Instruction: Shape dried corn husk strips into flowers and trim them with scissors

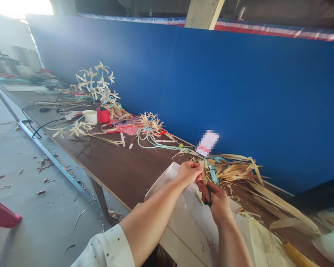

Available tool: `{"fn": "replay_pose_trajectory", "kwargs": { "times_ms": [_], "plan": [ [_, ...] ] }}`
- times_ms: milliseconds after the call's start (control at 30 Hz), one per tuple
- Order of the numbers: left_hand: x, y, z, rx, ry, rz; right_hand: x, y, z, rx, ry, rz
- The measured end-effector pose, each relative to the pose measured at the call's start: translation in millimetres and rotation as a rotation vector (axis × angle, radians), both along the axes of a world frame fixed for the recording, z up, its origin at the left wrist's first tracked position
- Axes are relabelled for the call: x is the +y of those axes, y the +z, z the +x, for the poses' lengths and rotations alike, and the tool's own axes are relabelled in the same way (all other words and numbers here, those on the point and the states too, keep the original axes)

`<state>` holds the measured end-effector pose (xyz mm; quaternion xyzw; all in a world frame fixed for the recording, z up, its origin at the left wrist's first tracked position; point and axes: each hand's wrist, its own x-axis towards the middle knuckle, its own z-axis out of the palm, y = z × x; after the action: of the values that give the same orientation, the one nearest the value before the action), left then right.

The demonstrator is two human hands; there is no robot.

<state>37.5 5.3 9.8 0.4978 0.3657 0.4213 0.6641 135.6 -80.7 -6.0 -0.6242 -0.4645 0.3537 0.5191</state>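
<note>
My left hand [189,172] pinches a short pale strip of dried husk [203,170] above a white carton [159,185]. Just below and to the right, my right hand [218,203] is closed on a pair of scissors by its black handle [209,197]. The scissor blades are mostly hidden by my fingers and the strip, so whether they are apart cannot be made out. Close beyond both hands lies a loose heap of dried husks [232,168], with a light blue ribbon [212,171] among them.
A brown table [114,163] runs to the far left along a blue partition [239,92]. It bears husk flowers [98,83], light blue stems [147,142], a red thread spool [103,115], a white cup [90,117] and cables. A pink stool leg [2,213] stands lower left.
</note>
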Motion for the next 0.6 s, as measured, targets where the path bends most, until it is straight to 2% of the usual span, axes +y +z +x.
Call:
{"fn": "replay_pose_trajectory", "kwargs": {
  "times_ms": [267,433,533,600],
  "plan": [
    [-1.5,3.3,-1.0,-0.022,0.002,-0.024,1.5,-0.3,-0.4,0.045,0.016,-0.024],
    [3.4,5.2,-5.5,-0.080,0.079,-0.029,-1.1,4.4,-1.6,0.021,0.022,-0.036],
    [7.7,5.6,-8.4,-0.099,0.134,-0.034,-0.8,4.3,0.7,0.055,-0.052,0.011],
    [8.9,6.2,-9.4,-0.094,0.146,-0.036,0.9,3.0,4.0,0.108,-0.168,0.073]
  ]
}}
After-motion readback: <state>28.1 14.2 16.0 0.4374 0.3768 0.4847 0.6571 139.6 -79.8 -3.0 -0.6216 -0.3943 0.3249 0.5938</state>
